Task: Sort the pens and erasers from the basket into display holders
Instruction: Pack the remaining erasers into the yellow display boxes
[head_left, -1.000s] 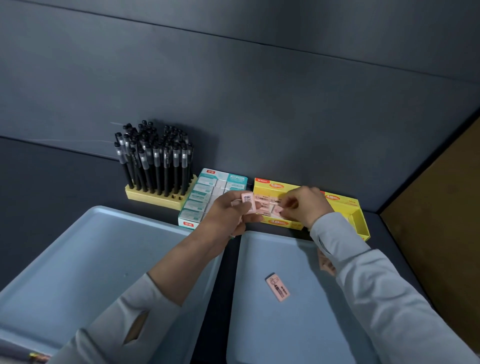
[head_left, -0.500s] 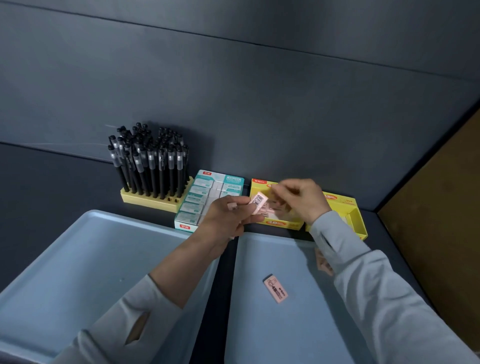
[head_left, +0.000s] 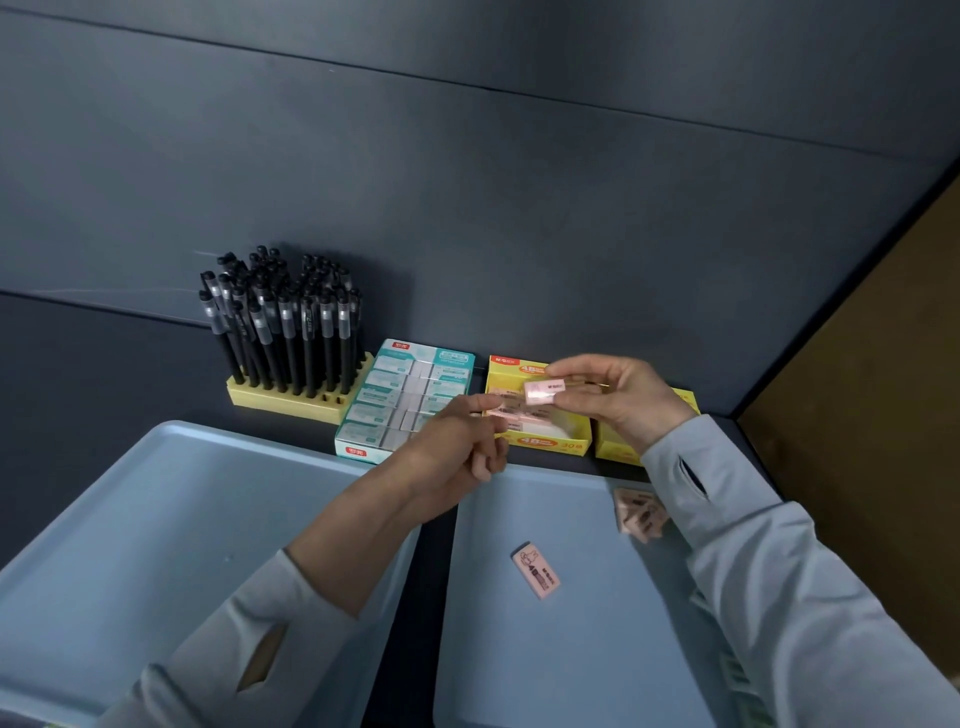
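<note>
Pinching an eraser in the right hand, thumb against fingertips, just above the box, with the left hand loosely curled and seemingly empty at the box's front-left corner. Turn the eraser to match the row inside, lower into the gap beside it, steady the box with the left hand, and let go only once seated. Next, likely, collect the loose erasers from the tray.
</note>
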